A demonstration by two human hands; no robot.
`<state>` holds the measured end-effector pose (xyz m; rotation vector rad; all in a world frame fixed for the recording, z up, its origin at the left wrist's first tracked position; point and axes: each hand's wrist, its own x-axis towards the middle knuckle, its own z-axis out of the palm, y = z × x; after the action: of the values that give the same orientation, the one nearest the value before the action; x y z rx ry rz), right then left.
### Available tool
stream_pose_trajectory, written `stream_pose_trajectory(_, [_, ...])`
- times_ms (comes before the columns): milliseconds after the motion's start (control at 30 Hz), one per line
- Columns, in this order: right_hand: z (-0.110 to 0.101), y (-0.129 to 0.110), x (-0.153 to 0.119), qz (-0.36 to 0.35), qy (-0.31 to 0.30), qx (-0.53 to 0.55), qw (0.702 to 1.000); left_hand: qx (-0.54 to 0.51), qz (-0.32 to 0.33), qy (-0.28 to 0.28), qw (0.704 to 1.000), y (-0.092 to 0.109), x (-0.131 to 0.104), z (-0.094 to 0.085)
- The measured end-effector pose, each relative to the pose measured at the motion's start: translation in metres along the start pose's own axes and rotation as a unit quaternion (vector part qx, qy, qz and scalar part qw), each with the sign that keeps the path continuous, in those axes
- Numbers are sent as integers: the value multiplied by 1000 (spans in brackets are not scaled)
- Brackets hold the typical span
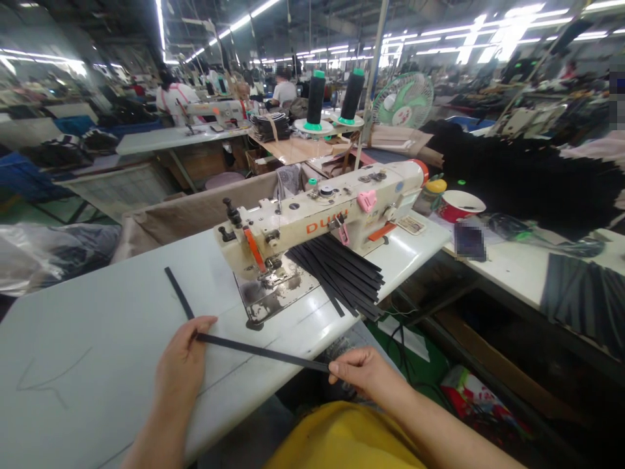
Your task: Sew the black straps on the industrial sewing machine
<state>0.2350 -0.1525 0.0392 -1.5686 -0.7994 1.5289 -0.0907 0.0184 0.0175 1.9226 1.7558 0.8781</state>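
Observation:
A narrow black strip stretches between my two hands in front of the sewing machine. My left hand is closed on it over the white table, and a short length of black strip sticks out beyond that hand toward the upper left. At the other end, my right hand pinches the strip tip between thumb and fingers, just off the table's front edge. A fanned bundle of black strips lies under the machine arm, to the right of the needle area.
Loose thread lies on the white table at the left. Two black thread cones and a green fan stand behind the machine. To the right are a red and white bowl and a dark heap of material. Other people sit farther back.

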Motion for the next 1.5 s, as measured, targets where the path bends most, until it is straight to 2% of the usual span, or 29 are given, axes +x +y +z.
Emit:
stream_pose_trajectory(133, [-1, 3, 3, -7, 20, -6, 1000, -6, 13, 4, 1000, 3, -1, 0])
stream_pose_trajectory(467, [0, 5, 8, -19, -26, -2, 999, -6, 35, 32, 999, 3, -4, 3])
stream_pose_trajectory(833, [-7, 10, 14, -34, -24, -15, 999, -32, 66, 41, 996, 10, -6, 1])
stream_pose_trajectory(1067, [-5, 4, 12, -21, -1, 2, 1000, -30, 74, 43, 996, 9, -8, 0])
stream_pose_trajectory(1300, [-1, 4, 11, -9, 17, 1, 1000, -37, 51, 32, 997, 6, -9, 0])
stream_pose_trajectory(1500, [7, -2, 11, -44, 43, 6, 998, -31, 55, 24, 998, 6, -9, 0])
